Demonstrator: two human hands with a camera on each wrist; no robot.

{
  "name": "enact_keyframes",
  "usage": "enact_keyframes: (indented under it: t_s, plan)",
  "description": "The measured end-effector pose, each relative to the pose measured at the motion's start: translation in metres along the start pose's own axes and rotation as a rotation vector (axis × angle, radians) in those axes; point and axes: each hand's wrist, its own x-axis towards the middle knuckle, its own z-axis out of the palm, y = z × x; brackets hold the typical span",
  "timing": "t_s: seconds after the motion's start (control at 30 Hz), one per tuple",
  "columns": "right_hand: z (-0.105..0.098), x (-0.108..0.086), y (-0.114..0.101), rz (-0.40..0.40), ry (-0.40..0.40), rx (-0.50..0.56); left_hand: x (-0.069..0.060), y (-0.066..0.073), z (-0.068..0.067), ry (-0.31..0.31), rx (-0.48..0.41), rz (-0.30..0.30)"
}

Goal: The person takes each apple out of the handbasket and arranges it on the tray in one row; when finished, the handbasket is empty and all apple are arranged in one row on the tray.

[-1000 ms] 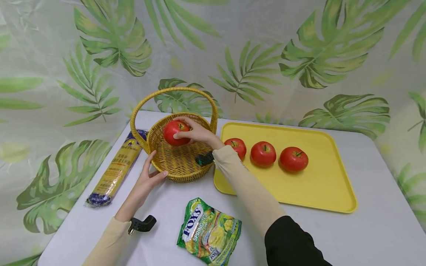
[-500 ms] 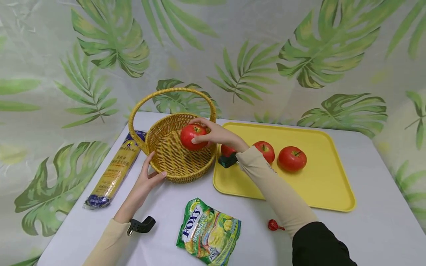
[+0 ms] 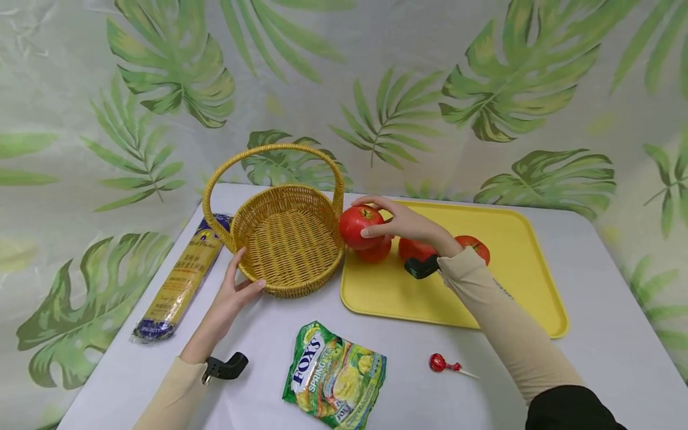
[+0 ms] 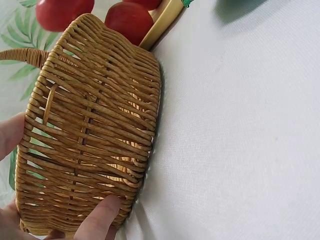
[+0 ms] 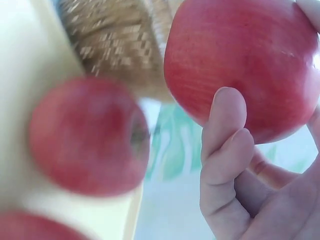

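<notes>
My right hand [image 3: 408, 224] grips a red apple [image 3: 359, 228] just right of the basket, over the left edge of the yellow tray [image 3: 387, 298]. In the right wrist view, the fingertips press the side of the apple [image 5: 245, 60]. Three more red apples lie on the tray, partly hidden by the hand and sleeve; one of them [image 3: 376, 249] sits right below the held apple. My left hand [image 3: 228, 301] holds the near-left rim of a wicker basket [image 3: 290, 248] with an arched handle. Its fingers [image 4: 102, 217] touch the woven wall in the left wrist view.
A long spaghetti packet [image 3: 180, 280] lies left of the basket. In front is a green Fox's candy bag [image 3: 335, 379]. A red lollipop [image 3: 438, 362] lies on the white table [image 3: 408, 394] near the right forearm. A leaf-print cloth [image 3: 398, 65] hangs behind.
My right hand has carried the apple out of the basket, rightward to above the tray's left edge. The lollipop, earlier covered by the arm, now shows. My left hand keeps its place.
</notes>
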Motion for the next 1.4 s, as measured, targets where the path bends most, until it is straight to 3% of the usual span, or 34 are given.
enact_keyframes:
  t_s: [0.3, 0.77, 1.07, 1.4]
  plan:
    - [-0.044, -0.052, 0.033, 0.077, 0.123, -0.022, -0.002, 0.0, 0.0, -0.002, 0.004, 0.005]
    - [-0.107, -0.147, 0.086, 0.187, 0.335, -0.056, -0.004, 0.001, -0.001, -0.011, -0.011, 0.009]
    - [-0.123, -0.195, 0.127, 0.236, 0.422, -0.121, -0.003, 0.003, 0.0, -0.011, -0.002, 0.002]
    - [-0.122, -0.219, 0.142, 0.275, 0.43, -0.161, -0.003, 0.004, 0.001, -0.013, 0.0, -0.007]
